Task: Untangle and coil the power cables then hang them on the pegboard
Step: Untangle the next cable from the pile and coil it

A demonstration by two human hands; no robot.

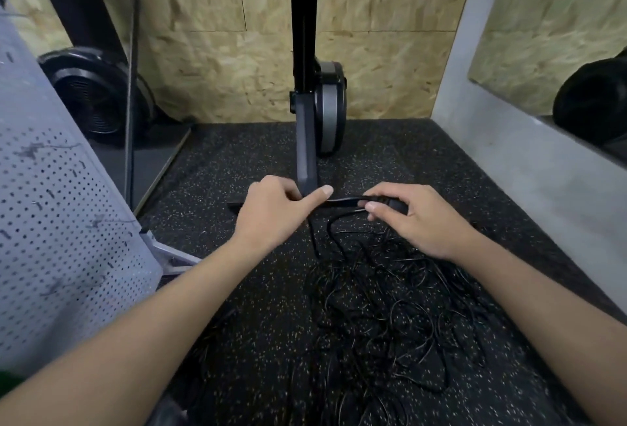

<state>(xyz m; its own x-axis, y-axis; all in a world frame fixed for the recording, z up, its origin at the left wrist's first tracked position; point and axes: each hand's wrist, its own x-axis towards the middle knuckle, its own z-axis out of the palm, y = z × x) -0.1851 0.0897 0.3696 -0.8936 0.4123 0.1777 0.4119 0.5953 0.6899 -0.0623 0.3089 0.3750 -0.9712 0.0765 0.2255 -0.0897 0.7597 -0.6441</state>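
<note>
The right hand [417,218] gripped the black moulded plug end [395,203] of one lead, and the left hand [274,211] pinched that lead just beside it, both just beyond the tangled heap of thin black power cables [390,307]. Hard pulling would likely tighten the knots. No container was visible; the grey perforated metal pegboard [61,222] stood left of the left hand.

No writing, label, brand or number can be read anywhere from where I stand. The grey pegboard [68,239] carries only dark smudges and scratches among its holes, and none of them form letters or figures.
</note>
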